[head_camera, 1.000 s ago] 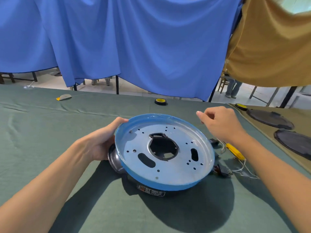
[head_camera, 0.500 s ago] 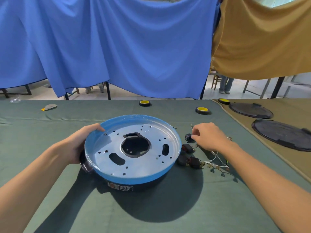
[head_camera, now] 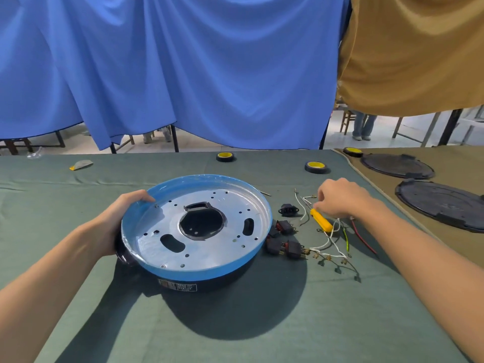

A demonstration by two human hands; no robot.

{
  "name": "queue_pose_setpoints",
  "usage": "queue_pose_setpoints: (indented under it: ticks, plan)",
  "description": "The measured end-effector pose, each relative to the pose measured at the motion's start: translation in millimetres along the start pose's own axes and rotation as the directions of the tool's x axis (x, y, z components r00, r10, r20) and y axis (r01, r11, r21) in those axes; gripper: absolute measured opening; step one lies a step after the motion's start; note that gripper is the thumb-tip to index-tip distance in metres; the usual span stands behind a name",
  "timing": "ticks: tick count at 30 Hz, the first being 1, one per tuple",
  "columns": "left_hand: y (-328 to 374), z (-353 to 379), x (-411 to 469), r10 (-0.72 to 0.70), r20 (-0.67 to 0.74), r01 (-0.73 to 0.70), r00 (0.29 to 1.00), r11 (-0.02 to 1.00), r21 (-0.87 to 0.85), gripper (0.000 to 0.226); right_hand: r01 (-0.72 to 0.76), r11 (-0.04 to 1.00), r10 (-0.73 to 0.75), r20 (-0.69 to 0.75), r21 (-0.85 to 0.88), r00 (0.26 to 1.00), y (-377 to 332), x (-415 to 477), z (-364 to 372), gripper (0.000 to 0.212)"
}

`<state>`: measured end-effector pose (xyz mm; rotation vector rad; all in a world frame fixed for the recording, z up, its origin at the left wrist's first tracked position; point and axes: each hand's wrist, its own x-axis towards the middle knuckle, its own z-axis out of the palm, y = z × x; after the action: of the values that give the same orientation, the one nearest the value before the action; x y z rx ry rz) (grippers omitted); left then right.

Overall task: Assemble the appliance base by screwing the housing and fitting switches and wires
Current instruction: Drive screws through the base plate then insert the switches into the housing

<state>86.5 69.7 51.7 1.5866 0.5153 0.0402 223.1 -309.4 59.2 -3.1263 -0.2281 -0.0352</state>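
The round appliance housing [head_camera: 209, 269] lies upside down on the green cloth, with a blue rim and a silver plate with holes inside it. My left hand [head_camera: 123, 218] grips its left rim. Right of it lie a black power socket [head_camera: 288, 209], three black rocker switches [head_camera: 284, 226], a yellow-handled screwdriver [head_camera: 322, 220] and a tangle of white, green and red wires [head_camera: 330, 247]. My right hand [head_camera: 340, 197] hovers palm down over the wires, fingertips curled by the screwdriver's upper end and a white wire end; whether it holds either is unclear.
Three tape rolls [head_camera: 315, 167] lie along the table's far edge. Two black round covers [head_camera: 440, 203] rest on the brown cloth at the right. A small scraper [head_camera: 81, 164] lies far left. Blue and tan cloths hang behind the table.
My right hand left the housing's far rim and moved right and down to the loose parts, then past the socket to the screwdriver and wires. My left hand kept its hold on the rim.
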Motion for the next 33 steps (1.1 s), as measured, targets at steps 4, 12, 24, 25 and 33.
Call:
queue_pose_setpoints:
  ticks: [4,12,24,25,33]
  plan:
    - [-0.3,-7.2,4.6,-0.127,0.029,0.126,0.992,0.992,0.012,0.043,0.008,0.999,-0.012,0.098,0.037,0.995,-5.7,-10.3,8.9,0.035]
    - [-4.9,-19.0,9.8,-0.122,0.078,0.121,0.989,0.992,0.023,0.043,-0.049,0.98,0.081,-0.161,0.19,0.984,-28.9,-23.7,-17.5,0.035]
    - [-6.5,-29.2,13.4,-0.105,0.318,0.086,0.942,0.994,0.07,0.038,0.379,0.691,-0.185,-0.356,0.615,0.916,-128.0,-44.2,-56.5,0.015]
    - [-6.5,-27.0,13.1,-0.108,0.337,0.087,0.935,0.993,0.078,0.037,0.388,0.619,-0.18,-0.357,0.683,0.917,-135.8,-44.9,-55.6,0.014]
    - [-6.5,-3.8,13.2,-0.153,0.479,0.083,0.864,0.983,0.165,0.047,0.331,0.133,-0.218,-0.298,0.934,0.929,-167.5,-51.5,-58.2,0.014]
